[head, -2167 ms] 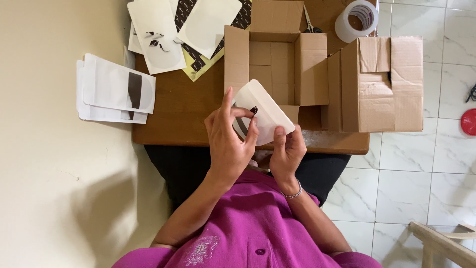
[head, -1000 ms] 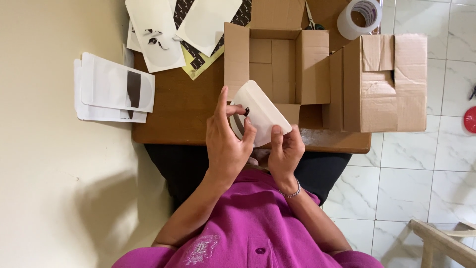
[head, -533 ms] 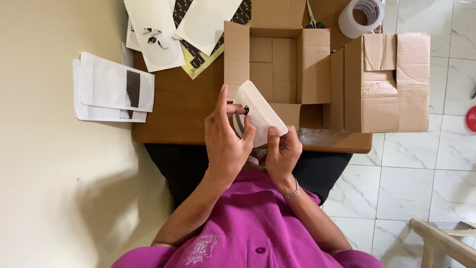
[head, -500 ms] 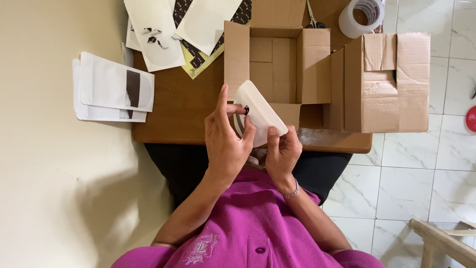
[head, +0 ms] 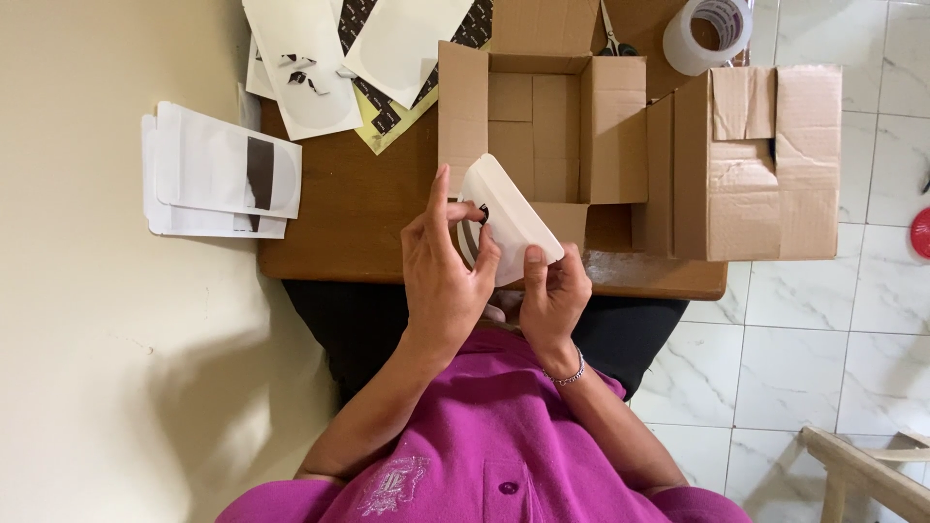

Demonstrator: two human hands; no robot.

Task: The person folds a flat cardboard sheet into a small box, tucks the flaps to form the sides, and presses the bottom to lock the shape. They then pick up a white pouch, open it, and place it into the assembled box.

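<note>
Left hand (head: pixel 444 276) and right hand (head: pixel 552 295) both clamped on a white sheet (head: pixel 509 218), held above the surface (head: pixel 349 213), before an open box (head: pixel 542 116).

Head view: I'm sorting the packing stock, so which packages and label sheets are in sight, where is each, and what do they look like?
Open cardboard box: table centre, brown, flaps up.
Closed cardboard box: right table edge, brown, flaps folded shut.
White envelopes: stacked at the table's left edge, each with a dark patch.
Sticker sheets: top of table, white over black and yellow.
White curved sheet: held between left hand and right hand.
Tape roll: top right, whitish.
</note>
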